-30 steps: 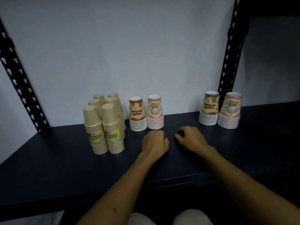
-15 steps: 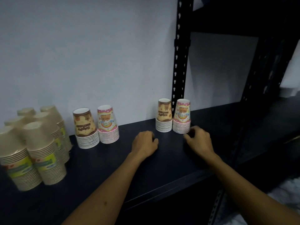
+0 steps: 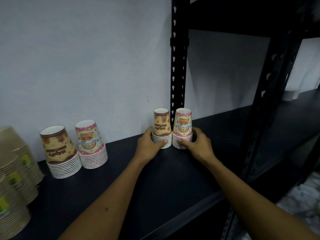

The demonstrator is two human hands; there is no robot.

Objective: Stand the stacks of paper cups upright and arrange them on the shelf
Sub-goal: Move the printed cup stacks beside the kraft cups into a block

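Against the white wall (image 3: 86,58), at the far edge of the dark shelf (image 3: 155,179), two short stacks of inverted paper cups stand side by side and touching, just in front of the black perforated upright (image 3: 177,66). A person's left hand (image 3: 147,146) grips the brown stack (image 3: 161,129) low down — thumb across the near rims, fingers (image 3: 148,131) curled round its left side. The right hand (image 3: 199,144) grips the pink stack (image 3: 183,129) the same way, thumb on the near rims and fingers wrapped round the right side. Both stacks rest upright on the shelf, mouths down.

Well to the left, a second brown stack (image 3: 60,153) and a second pink stack (image 3: 90,144) stand upright next to each other near the wall, their lower rims close together. Farther left, at the frame's edge, several tall stacks of plain tan cups (image 3: 15,170) with green-and-yellow labels stand grouped together — blurred and partly cut off. Another black shelf frame (image 3: 270,84) rises on the right.
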